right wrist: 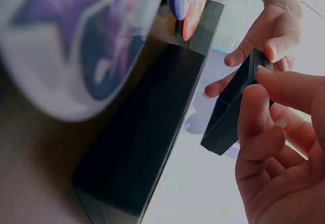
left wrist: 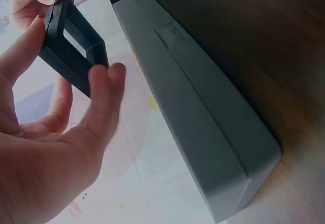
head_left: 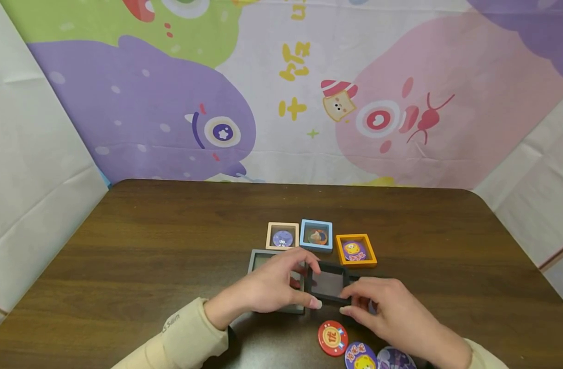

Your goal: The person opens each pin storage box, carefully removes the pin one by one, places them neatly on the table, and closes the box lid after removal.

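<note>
Both hands hold a small black square frame (head_left: 331, 299) above the table. In the head view, my left hand (head_left: 278, 282) grips its left side, thumb low and fingers at the top. My right hand (head_left: 392, 310) pinches its right edge between thumb and fingers. The left wrist view shows the black frame (left wrist: 76, 46) tilted and raised, with an opening through its middle. Below the left hand lies a larger grey square box (left wrist: 198, 102), partly covered by that hand. Under the right hand sits a black box (right wrist: 147, 127), mostly hidden in the head view.
Behind the hands stand a beige frame (head_left: 269, 237), a blue frame (head_left: 330, 237) and an orange frame (head_left: 372, 252), each with a round badge inside. Nearer me lie a red badge (head_left: 333, 338), a purple-and-yellow badge (head_left: 360, 356) and a dark purple badge (head_left: 396, 360).
</note>
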`<state>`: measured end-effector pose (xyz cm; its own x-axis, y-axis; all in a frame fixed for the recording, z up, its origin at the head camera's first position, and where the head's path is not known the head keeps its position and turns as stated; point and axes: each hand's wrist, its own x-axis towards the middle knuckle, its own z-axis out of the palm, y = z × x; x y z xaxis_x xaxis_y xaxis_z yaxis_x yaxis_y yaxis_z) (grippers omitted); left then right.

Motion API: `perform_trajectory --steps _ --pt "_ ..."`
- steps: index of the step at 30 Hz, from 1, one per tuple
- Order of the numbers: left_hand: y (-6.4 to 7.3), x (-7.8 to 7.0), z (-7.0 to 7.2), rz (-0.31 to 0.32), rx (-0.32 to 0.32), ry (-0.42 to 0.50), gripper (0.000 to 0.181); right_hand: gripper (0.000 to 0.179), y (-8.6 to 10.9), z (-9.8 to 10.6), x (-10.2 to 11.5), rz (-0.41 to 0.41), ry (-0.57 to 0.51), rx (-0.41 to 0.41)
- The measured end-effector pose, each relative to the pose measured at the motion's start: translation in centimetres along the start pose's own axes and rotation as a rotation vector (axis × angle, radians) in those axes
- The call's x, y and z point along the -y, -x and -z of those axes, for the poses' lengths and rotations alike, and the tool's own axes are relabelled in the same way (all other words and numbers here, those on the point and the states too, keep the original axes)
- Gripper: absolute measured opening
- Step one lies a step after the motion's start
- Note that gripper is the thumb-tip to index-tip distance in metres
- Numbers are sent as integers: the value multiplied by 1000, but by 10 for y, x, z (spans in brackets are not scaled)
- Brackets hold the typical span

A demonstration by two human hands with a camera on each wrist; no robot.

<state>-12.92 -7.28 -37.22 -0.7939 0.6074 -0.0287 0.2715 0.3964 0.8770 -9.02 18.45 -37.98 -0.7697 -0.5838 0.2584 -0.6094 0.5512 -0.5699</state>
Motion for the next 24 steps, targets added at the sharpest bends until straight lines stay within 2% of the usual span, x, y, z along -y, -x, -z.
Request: perform_trajectory --steps 4,8,11,18,24 --pt "1 -1 2 10 -28 -129 45 13 0 -1 0 -59 19 44" --pt "2 -3 5 35 -63 -226 47 13 -1 -3 -1 -57 79 81" --pt "2 -3 6 50 -51 -221 44 13 -1 -4 -3 -41 100 112" --pt "2 -2 6 40 34 -183 35 16 0 -6 -8 25 105 149" --pt "3 -2 6 50 91 -253 35 27 1 -7 -10 58 146 162"
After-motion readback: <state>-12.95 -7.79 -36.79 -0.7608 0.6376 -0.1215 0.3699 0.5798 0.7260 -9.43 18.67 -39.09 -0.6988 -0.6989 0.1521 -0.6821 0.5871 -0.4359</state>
